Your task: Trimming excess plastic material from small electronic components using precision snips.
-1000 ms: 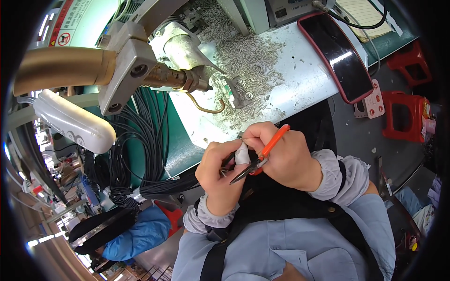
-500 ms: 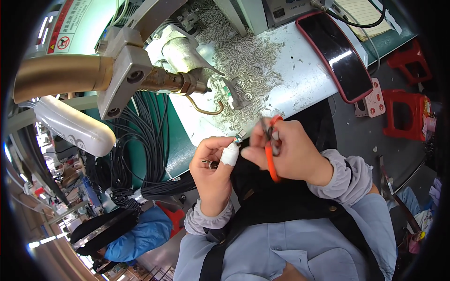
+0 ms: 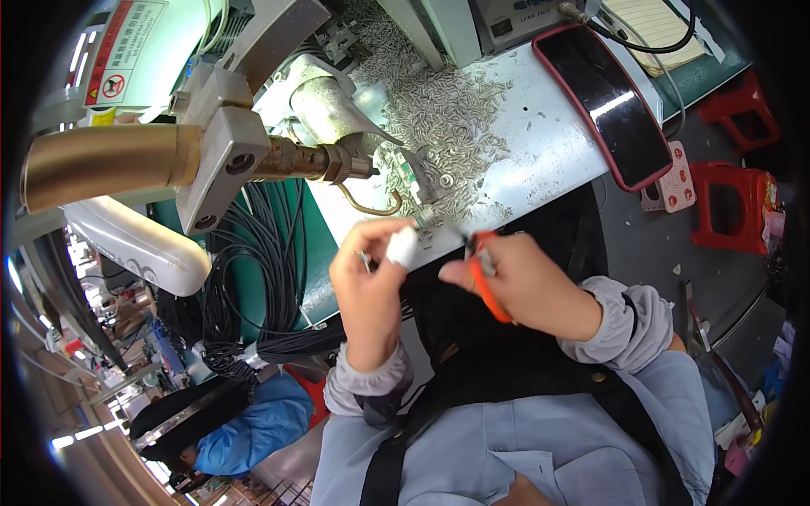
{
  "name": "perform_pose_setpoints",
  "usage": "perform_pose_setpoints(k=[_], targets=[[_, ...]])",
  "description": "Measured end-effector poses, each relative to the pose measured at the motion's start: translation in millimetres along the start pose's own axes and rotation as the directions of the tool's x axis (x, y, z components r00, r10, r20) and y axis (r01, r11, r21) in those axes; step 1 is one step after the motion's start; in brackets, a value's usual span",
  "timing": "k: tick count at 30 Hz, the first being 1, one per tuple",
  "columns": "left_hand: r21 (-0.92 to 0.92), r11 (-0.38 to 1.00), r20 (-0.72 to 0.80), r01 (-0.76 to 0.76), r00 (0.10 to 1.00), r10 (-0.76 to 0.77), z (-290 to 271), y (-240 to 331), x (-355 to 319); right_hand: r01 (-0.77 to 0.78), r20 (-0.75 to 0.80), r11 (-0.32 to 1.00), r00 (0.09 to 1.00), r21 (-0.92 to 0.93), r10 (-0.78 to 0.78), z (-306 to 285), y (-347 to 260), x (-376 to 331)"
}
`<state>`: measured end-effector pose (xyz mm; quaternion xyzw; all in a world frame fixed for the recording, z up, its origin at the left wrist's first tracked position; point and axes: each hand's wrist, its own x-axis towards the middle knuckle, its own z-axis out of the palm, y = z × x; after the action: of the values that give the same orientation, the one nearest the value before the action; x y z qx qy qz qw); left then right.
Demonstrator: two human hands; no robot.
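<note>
My left hand (image 3: 367, 274) is closed in a pinch, its thumb covered by a white wrap (image 3: 403, 247). Between thumb and forefinger it holds a small metal connector (image 3: 423, 218), blurred now, just below the soldering fixture (image 3: 405, 173). To its right, my right hand (image 3: 527, 278) is closed around an orange-handled hand tool (image 3: 488, 291). The tool's dark tip is smeared by motion, so I cannot tell scissors from cutters. A gap separates the tool's tip from the connector. Left of the fixture, a brass-coloured soldering iron (image 3: 295, 160) sits in a metal clamp (image 3: 224, 152).
Many small metal pieces (image 3: 456, 126) litter the white work plate (image 3: 548, 160). A red-cased phone (image 3: 603, 105) lies on the right. Coiled black cables (image 3: 261, 253) cover the green mat at left, beneath a white lamp (image 3: 139, 244). Red stools (image 3: 730, 207) stand at far right.
My left hand has moved up and slightly left with the connector, toward the fixture. The right hand has dropped slightly and turned the tool, widening the gap between the hands.
</note>
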<state>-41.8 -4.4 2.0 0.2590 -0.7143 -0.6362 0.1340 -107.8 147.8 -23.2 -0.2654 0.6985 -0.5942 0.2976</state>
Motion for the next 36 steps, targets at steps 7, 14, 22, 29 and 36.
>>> perform_pose_setpoints(k=[7, 14, 22, 29, 36], targets=[[-0.375, 0.906, 0.112, 0.197, 0.98, -0.167, -2, 1, 37, -0.148, -0.118, 0.932, 0.973, 0.332, 0.196, -10, -23, 46], [-0.285, 0.903, 0.24, 0.321, 0.936, -0.258, -18, 4, 50, 0.005, -0.13, 0.993, 0.991, 0.121, 0.011, -10, -14, 71], [-0.266, 0.906, 0.141, 0.328, 0.943, -0.3, -19, -1, 46, -0.031, -0.107, 0.987, 0.993, 0.158, 0.049, -8, -10, 71], [-0.279, 0.907, 0.228, 0.317, 0.939, -0.258, -16, 4, 44, -0.037, -0.116, 0.971, 0.991, 0.238, 0.066, -7, -14, 69], [-0.367, 0.845, 0.314, 0.39, 0.907, -0.282, -15, 14, 33, -0.064, -0.038, 0.938, 0.996, 0.342, 0.081, -12, -14, 56]])
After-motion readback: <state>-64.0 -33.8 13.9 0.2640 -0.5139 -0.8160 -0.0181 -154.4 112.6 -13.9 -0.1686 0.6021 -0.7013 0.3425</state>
